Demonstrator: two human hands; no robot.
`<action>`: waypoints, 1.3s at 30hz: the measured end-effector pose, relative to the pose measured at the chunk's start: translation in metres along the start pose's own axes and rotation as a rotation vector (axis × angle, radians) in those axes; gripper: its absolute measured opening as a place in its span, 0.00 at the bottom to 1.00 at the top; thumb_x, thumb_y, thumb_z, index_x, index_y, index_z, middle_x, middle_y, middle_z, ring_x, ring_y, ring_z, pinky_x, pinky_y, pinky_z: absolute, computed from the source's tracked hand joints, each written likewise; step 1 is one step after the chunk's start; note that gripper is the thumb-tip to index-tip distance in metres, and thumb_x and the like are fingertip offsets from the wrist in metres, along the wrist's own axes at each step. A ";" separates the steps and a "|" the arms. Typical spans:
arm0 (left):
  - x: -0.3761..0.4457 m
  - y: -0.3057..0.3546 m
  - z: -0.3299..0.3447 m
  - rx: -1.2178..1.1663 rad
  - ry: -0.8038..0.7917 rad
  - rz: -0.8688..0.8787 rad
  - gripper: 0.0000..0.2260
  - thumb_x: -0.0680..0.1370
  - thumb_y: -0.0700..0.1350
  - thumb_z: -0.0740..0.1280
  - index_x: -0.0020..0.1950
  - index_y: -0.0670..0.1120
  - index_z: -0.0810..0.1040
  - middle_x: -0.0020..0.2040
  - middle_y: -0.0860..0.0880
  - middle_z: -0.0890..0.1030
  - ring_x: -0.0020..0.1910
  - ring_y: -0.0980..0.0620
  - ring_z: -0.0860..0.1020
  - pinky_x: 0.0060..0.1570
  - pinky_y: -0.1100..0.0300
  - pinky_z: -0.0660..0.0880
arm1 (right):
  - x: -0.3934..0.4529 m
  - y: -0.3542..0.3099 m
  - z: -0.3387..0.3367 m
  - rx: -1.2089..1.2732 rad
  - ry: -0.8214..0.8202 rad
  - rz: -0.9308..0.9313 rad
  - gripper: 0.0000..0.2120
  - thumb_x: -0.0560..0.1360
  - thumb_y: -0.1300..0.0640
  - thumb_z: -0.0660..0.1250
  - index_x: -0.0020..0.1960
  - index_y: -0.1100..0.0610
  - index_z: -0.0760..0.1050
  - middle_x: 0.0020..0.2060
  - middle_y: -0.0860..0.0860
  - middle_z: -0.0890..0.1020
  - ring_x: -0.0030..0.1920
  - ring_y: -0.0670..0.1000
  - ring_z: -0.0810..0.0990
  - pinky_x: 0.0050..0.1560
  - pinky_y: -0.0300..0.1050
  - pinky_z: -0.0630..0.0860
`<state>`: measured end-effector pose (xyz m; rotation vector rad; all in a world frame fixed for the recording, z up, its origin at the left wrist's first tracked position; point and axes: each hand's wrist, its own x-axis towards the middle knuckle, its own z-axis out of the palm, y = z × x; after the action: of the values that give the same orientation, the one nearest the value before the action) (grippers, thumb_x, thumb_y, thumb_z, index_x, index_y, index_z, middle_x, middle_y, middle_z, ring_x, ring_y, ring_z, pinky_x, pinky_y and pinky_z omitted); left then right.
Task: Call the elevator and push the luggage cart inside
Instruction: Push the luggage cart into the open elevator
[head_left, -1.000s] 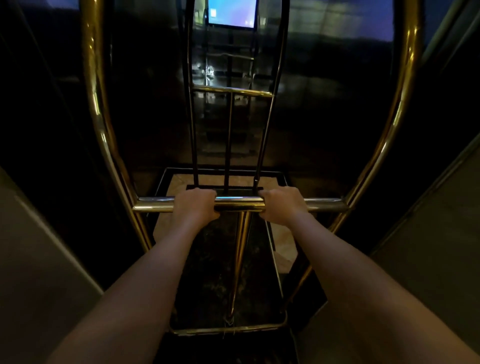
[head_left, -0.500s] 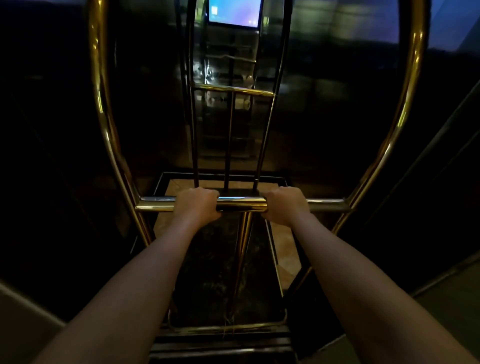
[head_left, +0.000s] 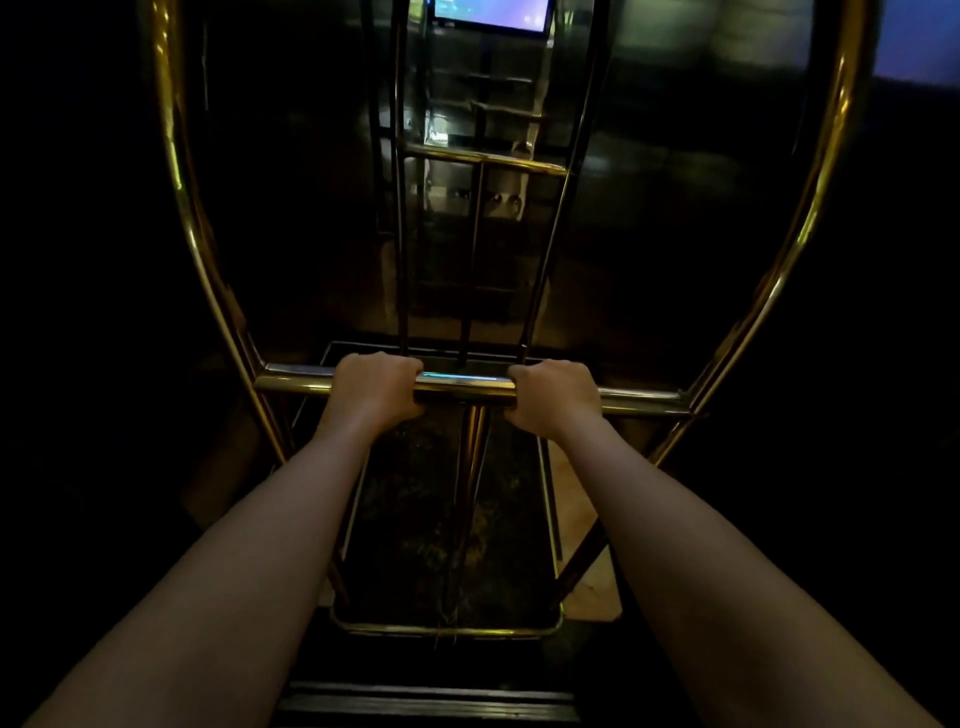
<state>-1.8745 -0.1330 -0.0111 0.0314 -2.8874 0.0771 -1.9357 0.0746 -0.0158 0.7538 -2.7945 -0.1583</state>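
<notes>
A brass luggage cart (head_left: 208, 270) fills the view, its arched tubes rising left and right. Its horizontal push bar (head_left: 462, 387) crosses the middle. My left hand (head_left: 376, 389) is wrapped around the bar left of centre. My right hand (head_left: 553, 397) grips the same bar right of centre. The cart's dark, empty platform (head_left: 447, 525) lies below the bar. The cart stands inside the dark elevator cabin, facing its glossy back wall (head_left: 675, 208).
A lit screen (head_left: 491, 13) glows at the top of the back wall, above reflections of the cart. The elevator door sill (head_left: 426, 701) runs across the floor at the bottom. Dark walls close in on both sides.
The cart has rolled forward into the cabin. The light hallway walls at the lower left and right have dropped out of view and the door sill has appeared at the bottom.
</notes>
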 end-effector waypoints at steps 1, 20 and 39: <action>0.010 -0.002 0.004 0.000 0.003 -0.002 0.08 0.73 0.54 0.71 0.49 0.55 0.78 0.38 0.54 0.78 0.35 0.55 0.75 0.41 0.55 0.73 | 0.010 0.003 0.003 0.001 0.001 0.002 0.12 0.71 0.44 0.71 0.50 0.49 0.76 0.32 0.46 0.74 0.31 0.48 0.73 0.34 0.46 0.73; 0.135 -0.039 0.052 0.002 0.001 0.116 0.08 0.71 0.57 0.70 0.45 0.54 0.78 0.31 0.55 0.73 0.27 0.57 0.68 0.26 0.60 0.61 | 0.114 0.035 0.028 0.026 -0.022 0.040 0.10 0.72 0.50 0.71 0.52 0.47 0.76 0.33 0.45 0.74 0.30 0.48 0.72 0.32 0.43 0.68; 0.086 -0.022 0.033 0.006 0.026 0.044 0.10 0.72 0.58 0.69 0.45 0.53 0.77 0.37 0.54 0.78 0.34 0.53 0.76 0.38 0.56 0.69 | 0.075 0.028 0.021 0.056 -0.019 -0.031 0.10 0.74 0.44 0.67 0.51 0.47 0.75 0.34 0.45 0.77 0.31 0.46 0.75 0.36 0.45 0.77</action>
<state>-1.9651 -0.1576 -0.0202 -0.0316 -2.8618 0.0943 -2.0177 0.0616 -0.0156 0.8126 -2.8165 -0.0934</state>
